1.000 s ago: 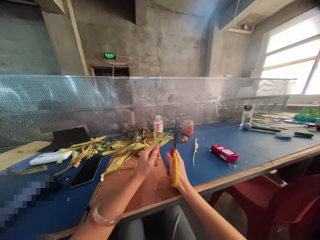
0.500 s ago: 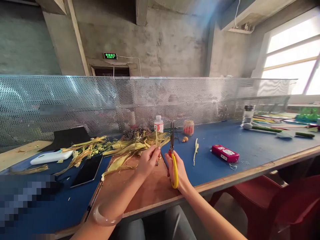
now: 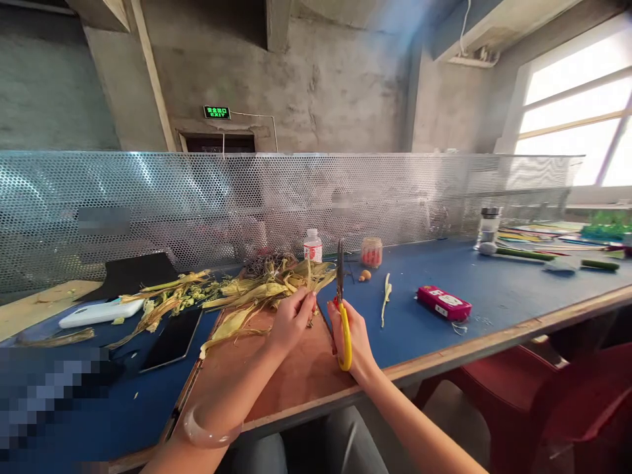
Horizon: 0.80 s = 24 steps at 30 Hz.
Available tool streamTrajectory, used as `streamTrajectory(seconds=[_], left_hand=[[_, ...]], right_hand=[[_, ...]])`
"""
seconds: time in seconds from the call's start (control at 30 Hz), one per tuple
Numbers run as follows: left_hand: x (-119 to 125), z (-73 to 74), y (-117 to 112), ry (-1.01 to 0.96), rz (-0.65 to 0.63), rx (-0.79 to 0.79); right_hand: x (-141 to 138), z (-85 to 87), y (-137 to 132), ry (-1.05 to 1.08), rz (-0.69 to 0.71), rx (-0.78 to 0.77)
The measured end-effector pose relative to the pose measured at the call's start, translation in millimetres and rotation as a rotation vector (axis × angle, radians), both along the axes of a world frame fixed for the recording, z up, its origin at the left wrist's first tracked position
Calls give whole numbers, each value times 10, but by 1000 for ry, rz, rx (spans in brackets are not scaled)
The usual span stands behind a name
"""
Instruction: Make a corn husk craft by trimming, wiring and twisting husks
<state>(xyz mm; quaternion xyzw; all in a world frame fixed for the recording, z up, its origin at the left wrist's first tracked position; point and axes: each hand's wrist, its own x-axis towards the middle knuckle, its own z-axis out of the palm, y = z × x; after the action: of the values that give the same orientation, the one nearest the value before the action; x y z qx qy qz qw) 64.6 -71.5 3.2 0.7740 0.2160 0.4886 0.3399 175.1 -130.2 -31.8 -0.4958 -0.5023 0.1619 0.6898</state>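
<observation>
While the left hand (image 3: 292, 321) pinches a husk strip (image 3: 309, 273), which rises above its fingertips (image 3: 311, 297), the right hand (image 3: 359, 334) grips the scissors (image 3: 344, 321) by the yellow handle, with the blades (image 3: 340, 266), apart from the strip at its right, pointing toward the far edge of the tabletop (image 3: 419, 266).

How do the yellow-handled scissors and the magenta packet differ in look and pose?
The scissors point blades-up in the right hand; the packet lies on the blue tabletop. The scissors are slender, with dark blades; the packet is blocky, with white markings. Both show bright colour.
</observation>
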Motion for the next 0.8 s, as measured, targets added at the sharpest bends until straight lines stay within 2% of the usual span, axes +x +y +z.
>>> streamTrajectory(seconds=[0.17,0.3,0.4,0.5,0.57,0.6,0.73,0.8], left_hand=[[-2,-3,1,7,5,-20],[7,-15,21,-26,-12,-59],[14,-20,40,-72,-54,-109],[18,-16,56,-134,-103,-187],[21,-10,64,-183,-131,-241],[22,-7,67,-208,-141,-266],[30,3,85,-291,-188,-367],[32,9,102,-320,-215,-409]], right_hand=[[7,-6,5,29,-103,48],[-15,24,-6,300,-126,74],[-33,59,-7,497,-113,180],[40,94,14,495,-176,230],[177,119,31,314,-248,141],[268,130,40,155,-296,57],[636,109,88,-558,-468,-433],[745,49,127,-800,-500,-570]])
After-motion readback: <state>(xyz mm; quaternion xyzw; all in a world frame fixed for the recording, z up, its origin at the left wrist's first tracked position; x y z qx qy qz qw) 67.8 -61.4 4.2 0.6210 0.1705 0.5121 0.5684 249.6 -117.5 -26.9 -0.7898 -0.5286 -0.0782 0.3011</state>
